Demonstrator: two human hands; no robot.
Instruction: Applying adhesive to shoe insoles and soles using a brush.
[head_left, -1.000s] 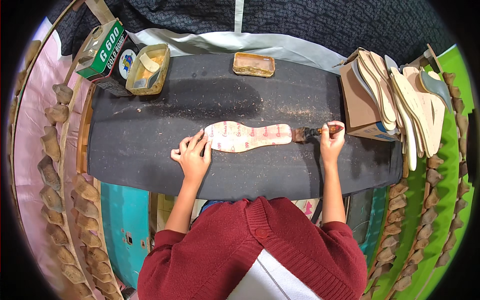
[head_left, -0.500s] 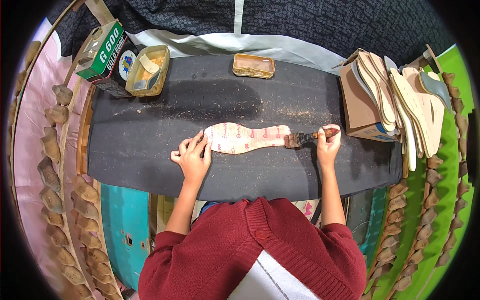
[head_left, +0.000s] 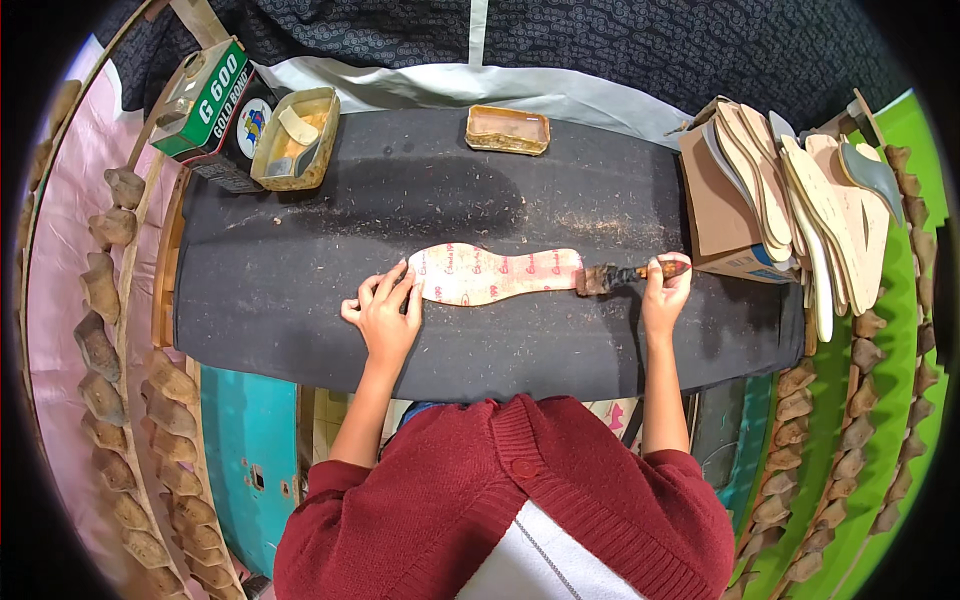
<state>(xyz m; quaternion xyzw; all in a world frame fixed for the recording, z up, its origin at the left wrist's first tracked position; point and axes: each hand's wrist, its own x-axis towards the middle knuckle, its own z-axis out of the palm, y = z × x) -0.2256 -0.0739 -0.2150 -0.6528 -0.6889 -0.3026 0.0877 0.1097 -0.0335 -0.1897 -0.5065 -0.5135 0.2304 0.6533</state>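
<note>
A shoe insole (head_left: 497, 275), pale with red print, lies flat on the dark cloth of the table, its wide end to the left. My left hand (head_left: 384, 307) rests at that wide end, fingers spread, fingertips touching its edge. In my right hand (head_left: 665, 287) is a brush (head_left: 625, 277) with a dark wrapped neck and brown, clotted bristles; my fingers are closed round its handle. The bristles are at the insole's narrow right end, over or just past its edge. Whether they touch it I cannot tell.
A glue tin (head_left: 210, 120) and a crusted tub with scrapers (head_left: 295, 140) stand back left. A shallow container (head_left: 508, 131) sits back centre. Insoles (head_left: 800, 200) are stacked on a cardboard box (head_left: 725, 215) at right. Racks of shoe lasts (head_left: 100, 350) line both sides.
My right hand has drawn the brush slightly to the right, from over the insole's narrow end to its edge. The left hand stays at the wide end.
</note>
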